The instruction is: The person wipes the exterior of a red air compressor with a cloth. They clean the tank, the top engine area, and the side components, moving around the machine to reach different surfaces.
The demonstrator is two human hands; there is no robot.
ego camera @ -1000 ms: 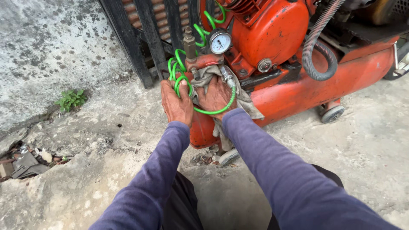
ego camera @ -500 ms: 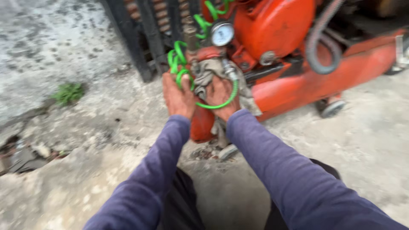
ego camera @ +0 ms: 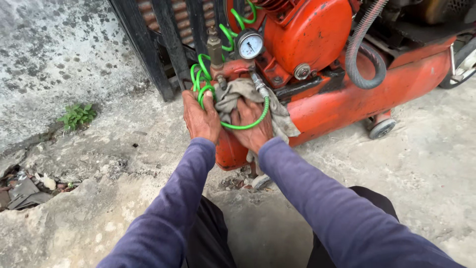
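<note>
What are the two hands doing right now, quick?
Left hand: resting on the end of the orange tank, touching the green coiled hose; grip cannot be told.
Right hand: pressed flat on the grey rag, fingers spread.

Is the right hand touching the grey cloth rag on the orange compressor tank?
Touching. The head view shows the right hand pressed flat on the crumpled grey cloth rag, fingers overlapping it with no gap.
</note>
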